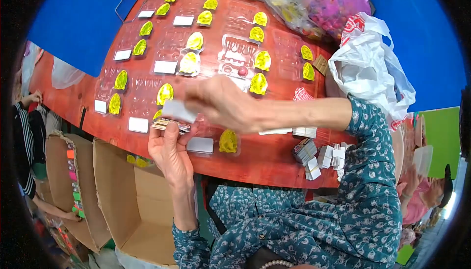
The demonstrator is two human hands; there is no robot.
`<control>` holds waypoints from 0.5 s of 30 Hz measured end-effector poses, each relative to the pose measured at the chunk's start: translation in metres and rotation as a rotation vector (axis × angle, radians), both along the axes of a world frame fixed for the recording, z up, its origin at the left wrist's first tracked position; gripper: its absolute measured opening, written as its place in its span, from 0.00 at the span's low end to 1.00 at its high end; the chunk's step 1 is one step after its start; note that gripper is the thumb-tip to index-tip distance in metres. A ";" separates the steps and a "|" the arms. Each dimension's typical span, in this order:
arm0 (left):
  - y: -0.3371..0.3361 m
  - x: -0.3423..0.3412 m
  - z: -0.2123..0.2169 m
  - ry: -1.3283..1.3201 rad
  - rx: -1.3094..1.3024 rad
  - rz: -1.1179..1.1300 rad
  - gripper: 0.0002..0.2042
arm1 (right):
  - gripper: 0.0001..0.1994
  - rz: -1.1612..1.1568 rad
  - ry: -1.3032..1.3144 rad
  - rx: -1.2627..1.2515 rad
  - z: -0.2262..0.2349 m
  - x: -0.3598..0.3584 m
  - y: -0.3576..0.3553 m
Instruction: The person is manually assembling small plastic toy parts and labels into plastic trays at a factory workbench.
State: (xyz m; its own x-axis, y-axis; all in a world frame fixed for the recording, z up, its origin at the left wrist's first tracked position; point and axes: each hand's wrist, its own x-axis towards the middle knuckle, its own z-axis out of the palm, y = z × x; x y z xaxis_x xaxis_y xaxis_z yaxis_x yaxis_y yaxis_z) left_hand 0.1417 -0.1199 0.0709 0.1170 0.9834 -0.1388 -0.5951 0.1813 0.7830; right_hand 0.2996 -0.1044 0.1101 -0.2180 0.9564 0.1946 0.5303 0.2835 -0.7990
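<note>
I see a small packing workshop: a red table [274,158] covered in clear blister trays [239,53], yellow pieces [262,60], card stacks [319,156], open cartons [132,205] and bulging bags [373,67].

Worktop [274,158]: smooth red surface with a dull sheen. Clear blister trays [239,55]: thin glossy transparent plastic, moulded. Yellow pieces [262,60]: shiny, foil-like finish. White cards [165,67]: matt paper or thin card; the card [177,110] pinched in the right hand [221,103] looks the same, as does the stack [169,124] in the left hand [171,153]. Boxes [122,195]: rough brown corrugated cardboard. Bag [368,67]: thin, crinkled white plastic. Sleeve [365,171]: soft printed cloth.
</note>
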 end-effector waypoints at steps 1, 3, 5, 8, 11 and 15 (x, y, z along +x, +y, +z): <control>0.001 -0.005 -0.002 0.036 -0.028 -0.053 0.12 | 0.04 -0.054 -0.140 -0.054 0.004 0.010 0.013; 0.003 -0.002 -0.001 0.027 -0.048 -0.051 0.13 | 0.06 -0.265 -0.255 0.335 -0.018 0.056 0.062; 0.004 0.000 0.004 0.020 -0.073 -0.044 0.13 | 0.09 -0.372 -0.498 0.186 -0.015 0.125 0.115; 0.007 -0.001 0.007 0.006 -0.097 -0.041 0.13 | 0.08 -0.521 -0.502 0.191 -0.039 0.209 0.153; 0.010 -0.007 0.010 0.041 -0.118 -0.068 0.14 | 0.12 -0.562 -0.632 0.191 -0.053 0.253 0.165; 0.014 -0.006 0.010 0.064 -0.153 -0.052 0.15 | 0.08 -0.648 -0.663 0.166 -0.069 0.269 0.177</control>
State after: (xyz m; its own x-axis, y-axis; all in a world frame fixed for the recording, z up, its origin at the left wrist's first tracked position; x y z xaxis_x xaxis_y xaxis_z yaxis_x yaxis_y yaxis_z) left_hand 0.1360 -0.1063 0.0806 0.1530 0.9431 -0.2952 -0.5320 0.3304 0.7797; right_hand 0.5686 0.0729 0.0408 0.2319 0.9013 0.3660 0.9567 -0.1432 -0.2534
